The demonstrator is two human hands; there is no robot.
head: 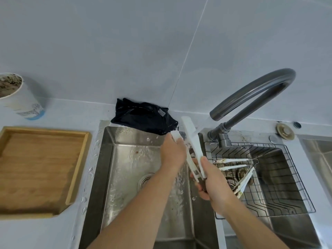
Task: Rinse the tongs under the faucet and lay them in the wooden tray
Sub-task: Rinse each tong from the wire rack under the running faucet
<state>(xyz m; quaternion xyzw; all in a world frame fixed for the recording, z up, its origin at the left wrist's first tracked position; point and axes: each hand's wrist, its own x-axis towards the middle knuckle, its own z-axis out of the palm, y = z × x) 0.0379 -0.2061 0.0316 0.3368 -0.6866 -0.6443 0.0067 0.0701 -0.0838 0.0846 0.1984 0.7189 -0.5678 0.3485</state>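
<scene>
A: Item one, the landmark?

B: Left sink basin [125, 159], stainless, wet, drain at its floor. All places are given from it.

A: Item two, the task's thing?

B: White tongs [191, 139], arms spread, tips up, held over the basin's right rear corner just under the spout of the dark faucet [251, 94]. Water runs over them.

A: Hands?

B: Right hand [213, 180], above the basin's right edge, fingers curled round the dark hinge end of the tongs, thumb along one arm. Left hand [173, 151], over the basin's rear right part, fingers wrapped round the other white arm near its tip.

A: The tray?

B: Wooden tray [77, 159], on the counter left of the basin, close to its rim, holding nothing visible.

A: Other entries?

B: Dark cloth [143, 119], crumpled on the counter behind the basin against the wall. Paper cup [19, 99], soiled inside, far to the rear left of the basin, behind the tray. Wire rack [280, 186], set in the second basin to the right, with more soiled white tongs [239, 175] lying in it. Round metal plug [285, 131] on the counter to the rear right, past the faucet base. Water drops on the counter between basin and tray.
</scene>
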